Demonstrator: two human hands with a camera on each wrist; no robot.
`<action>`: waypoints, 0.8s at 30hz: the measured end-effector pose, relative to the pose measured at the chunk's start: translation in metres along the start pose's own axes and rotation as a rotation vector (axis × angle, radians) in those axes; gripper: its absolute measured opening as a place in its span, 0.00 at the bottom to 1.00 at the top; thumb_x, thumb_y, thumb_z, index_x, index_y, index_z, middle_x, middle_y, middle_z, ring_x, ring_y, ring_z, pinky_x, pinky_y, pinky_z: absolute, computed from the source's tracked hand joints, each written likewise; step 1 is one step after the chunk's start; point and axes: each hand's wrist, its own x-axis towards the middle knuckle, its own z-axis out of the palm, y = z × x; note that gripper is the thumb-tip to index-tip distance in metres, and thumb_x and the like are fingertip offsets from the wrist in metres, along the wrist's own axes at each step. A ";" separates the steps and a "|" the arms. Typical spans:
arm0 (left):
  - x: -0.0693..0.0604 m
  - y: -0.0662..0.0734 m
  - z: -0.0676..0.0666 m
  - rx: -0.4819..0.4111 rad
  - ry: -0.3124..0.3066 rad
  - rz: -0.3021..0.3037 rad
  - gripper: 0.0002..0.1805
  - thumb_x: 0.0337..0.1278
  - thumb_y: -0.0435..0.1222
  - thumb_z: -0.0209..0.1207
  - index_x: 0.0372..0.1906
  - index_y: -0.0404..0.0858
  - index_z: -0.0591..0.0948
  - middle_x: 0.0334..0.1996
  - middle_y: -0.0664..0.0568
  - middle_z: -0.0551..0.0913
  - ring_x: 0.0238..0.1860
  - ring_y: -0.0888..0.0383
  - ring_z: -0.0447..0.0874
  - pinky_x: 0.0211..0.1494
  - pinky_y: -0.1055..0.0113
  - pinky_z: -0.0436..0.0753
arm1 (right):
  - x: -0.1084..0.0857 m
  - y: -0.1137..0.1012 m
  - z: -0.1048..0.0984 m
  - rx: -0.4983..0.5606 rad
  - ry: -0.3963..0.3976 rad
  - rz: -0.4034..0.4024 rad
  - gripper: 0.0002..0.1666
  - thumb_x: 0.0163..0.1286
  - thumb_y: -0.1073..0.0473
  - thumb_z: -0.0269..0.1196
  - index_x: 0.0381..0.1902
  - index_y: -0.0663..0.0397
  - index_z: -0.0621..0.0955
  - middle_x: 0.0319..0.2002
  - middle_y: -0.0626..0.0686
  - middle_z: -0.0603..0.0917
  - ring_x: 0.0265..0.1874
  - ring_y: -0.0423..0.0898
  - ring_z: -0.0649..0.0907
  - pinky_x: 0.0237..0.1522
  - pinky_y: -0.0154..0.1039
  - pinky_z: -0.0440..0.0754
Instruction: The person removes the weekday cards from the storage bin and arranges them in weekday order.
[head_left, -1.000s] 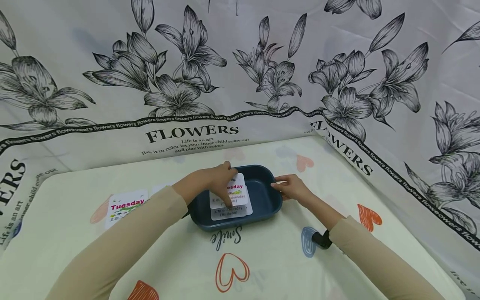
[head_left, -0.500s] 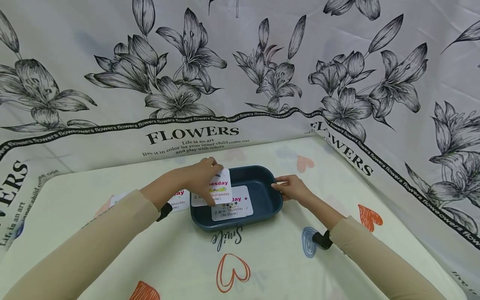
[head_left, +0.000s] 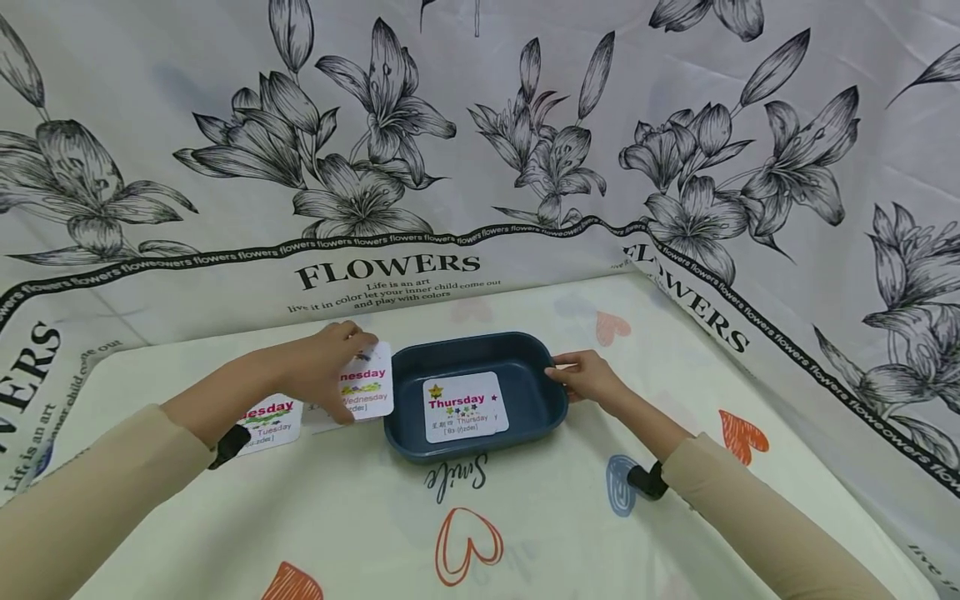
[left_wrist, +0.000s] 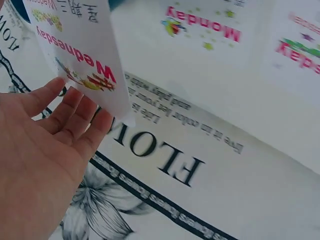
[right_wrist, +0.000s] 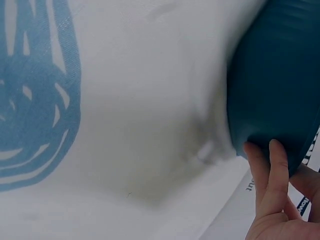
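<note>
My left hand [head_left: 318, 371] pinches a white Wednesday card [head_left: 367, 385] by its far edge, just beyond the tray's left end. In the left wrist view that card [left_wrist: 82, 55] hangs tilted from the fingertips [left_wrist: 102, 120]. A dark blue oblong tray [head_left: 528, 425] stands on the table, with a Thursday card [head_left: 467, 408] lying face up inside it; whether more cards lie beneath cannot be told. My right hand [head_left: 588, 379] holds the tray's right end, fingers [right_wrist: 278, 165] against the outer wall. A Tuesday card [head_left: 273, 429] lies left, partly behind my left wrist.
A Monday card [left_wrist: 205, 27] lies on the table, shown in the left wrist view and mostly covered in the head view. Flower-printed cloth [head_left: 375, 192] rises behind the table and along its right side. The pale tablecloth [head_left: 375, 533] carries printed hearts.
The left hand has carried the Wednesday card leftward, out over the tray's left rim. The Thursday card in the tray is now uncovered. The right hand and tray have stayed put.
</note>
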 end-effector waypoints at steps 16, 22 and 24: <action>-0.088 -0.068 0.011 0.026 0.070 -0.110 0.58 0.16 0.58 0.74 0.61 0.33 0.65 0.49 0.45 0.70 0.42 0.55 0.69 0.37 0.65 0.73 | -0.002 0.000 -0.001 -0.003 -0.003 -0.007 0.26 0.65 0.57 0.60 0.57 0.68 0.72 0.43 0.66 0.82 0.32 0.50 0.86 0.29 0.39 0.83; -0.114 -0.088 0.011 0.050 0.099 -0.156 0.60 0.16 0.60 0.73 0.62 0.33 0.64 0.51 0.42 0.70 0.41 0.55 0.69 0.33 0.70 0.72 | -0.002 -0.001 0.000 0.005 -0.003 -0.006 0.27 0.66 0.57 0.59 0.58 0.68 0.72 0.44 0.66 0.82 0.33 0.50 0.86 0.30 0.40 0.83; -0.118 -0.093 0.011 0.048 0.095 -0.166 0.61 0.15 0.61 0.73 0.62 0.33 0.64 0.50 0.42 0.70 0.40 0.55 0.69 0.31 0.71 0.70 | -0.003 -0.001 0.000 0.013 -0.004 0.000 0.27 0.66 0.58 0.59 0.58 0.68 0.72 0.45 0.66 0.82 0.34 0.51 0.86 0.31 0.40 0.83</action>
